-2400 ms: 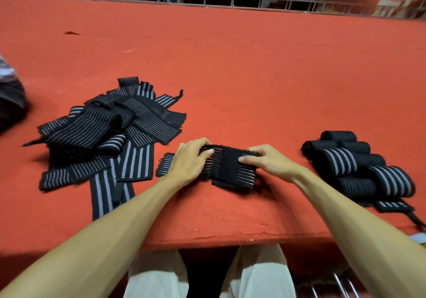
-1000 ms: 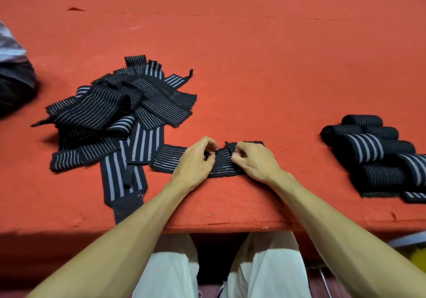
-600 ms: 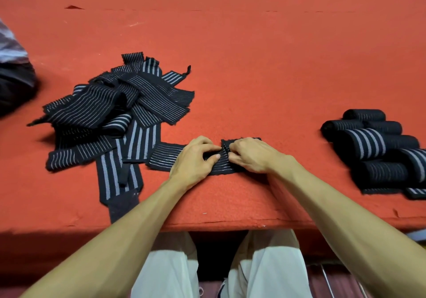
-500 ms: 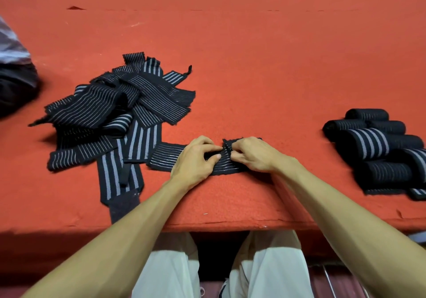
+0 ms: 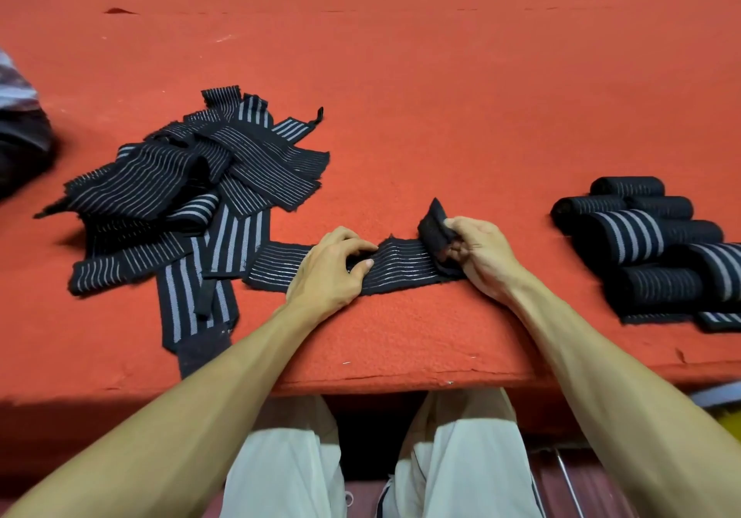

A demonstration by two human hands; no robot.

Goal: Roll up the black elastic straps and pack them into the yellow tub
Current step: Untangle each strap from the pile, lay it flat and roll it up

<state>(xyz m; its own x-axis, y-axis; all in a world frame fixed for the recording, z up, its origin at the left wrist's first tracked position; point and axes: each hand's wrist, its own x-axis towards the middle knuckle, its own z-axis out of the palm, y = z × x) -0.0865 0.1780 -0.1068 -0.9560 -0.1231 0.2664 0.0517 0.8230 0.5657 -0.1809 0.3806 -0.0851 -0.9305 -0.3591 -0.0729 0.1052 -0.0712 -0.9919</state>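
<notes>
The right grip (image 5: 481,253) pinches the folded end of a black elastic strap (image 5: 401,267), lifting it off the red bench (image 5: 441,116). The left grip (image 5: 328,273), fingers curled, holds down the strap's middle near the bench's front edge, thumb and fingertips nipping a small ridge of it. The rest of the strap lies flat between them. A loose strap pile (image 5: 192,193) lies to the left, and rolled straps (image 5: 649,249) are stacked to the right.
</notes>
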